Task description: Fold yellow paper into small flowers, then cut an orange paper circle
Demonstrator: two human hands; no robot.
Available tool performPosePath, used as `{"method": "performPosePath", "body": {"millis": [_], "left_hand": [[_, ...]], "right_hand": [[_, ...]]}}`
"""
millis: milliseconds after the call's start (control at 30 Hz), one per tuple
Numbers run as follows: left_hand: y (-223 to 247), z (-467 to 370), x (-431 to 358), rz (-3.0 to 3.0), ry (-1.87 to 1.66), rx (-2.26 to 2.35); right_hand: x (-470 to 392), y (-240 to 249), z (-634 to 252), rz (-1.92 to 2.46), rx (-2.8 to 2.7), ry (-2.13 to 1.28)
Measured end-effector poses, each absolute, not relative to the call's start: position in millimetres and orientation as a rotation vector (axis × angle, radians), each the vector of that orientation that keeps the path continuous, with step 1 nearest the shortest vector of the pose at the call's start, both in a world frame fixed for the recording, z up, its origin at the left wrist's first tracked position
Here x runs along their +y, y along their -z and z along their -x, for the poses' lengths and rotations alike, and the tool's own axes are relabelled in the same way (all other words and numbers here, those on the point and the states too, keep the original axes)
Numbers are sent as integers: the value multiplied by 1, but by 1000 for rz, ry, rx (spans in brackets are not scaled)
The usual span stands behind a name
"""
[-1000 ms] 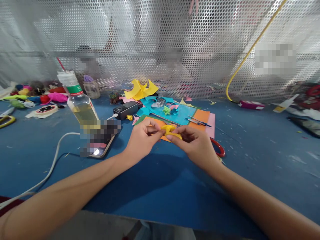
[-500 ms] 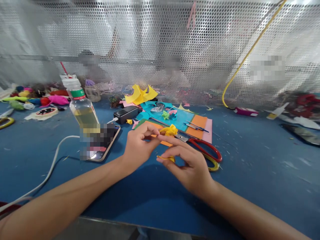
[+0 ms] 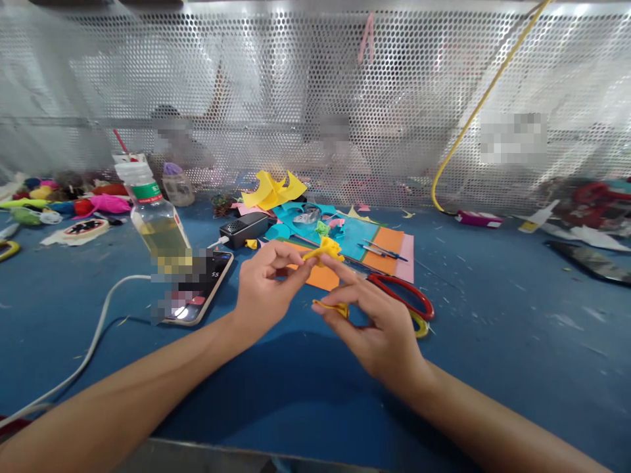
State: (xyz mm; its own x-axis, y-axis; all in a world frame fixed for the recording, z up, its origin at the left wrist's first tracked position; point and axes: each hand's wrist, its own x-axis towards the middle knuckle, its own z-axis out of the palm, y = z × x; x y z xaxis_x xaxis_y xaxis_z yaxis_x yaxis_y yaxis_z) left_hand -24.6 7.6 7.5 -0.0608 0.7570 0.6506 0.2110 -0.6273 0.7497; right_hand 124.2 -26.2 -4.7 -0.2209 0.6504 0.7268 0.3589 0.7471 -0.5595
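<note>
Between the thumb and finger of my left hand is pinched a crumpled yellow paper piece, its ruffled end pointing right. My right hand reaches its forefinger to the underside of that piece. Lower down, the right thumb and another finger grip a second small yellow paper piece, partly hidden by the fingers. Behind the right hand lie scissors with one red and one yellow handle loop. An orange paper sheet rests on the table just beyond the fingers.
Coloured paper sheets, pens and yellow scraps lie behind the hands. To the left are a phone, a liquid-filled bottle, a black device and a white cable. A perforated metal panel borders the back.
My left hand has shifted slightly left with the crumpled yellow piece, and more of its stem end shows. The right hand keeps its hold on the lower piece. The camera view has shifted a little.
</note>
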Motion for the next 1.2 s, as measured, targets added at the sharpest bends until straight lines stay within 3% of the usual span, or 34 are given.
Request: {"method": "performPosePath", "body": {"millis": [400, 1200], "left_hand": [[-7, 23, 12, -1658, -1334, 915], [-6, 23, 17, -1719, -1153, 815]], "right_hand": [[-7, 4, -130, 927, -1445, -728], [-4, -2, -145, 1035, -1865, -277]]}}
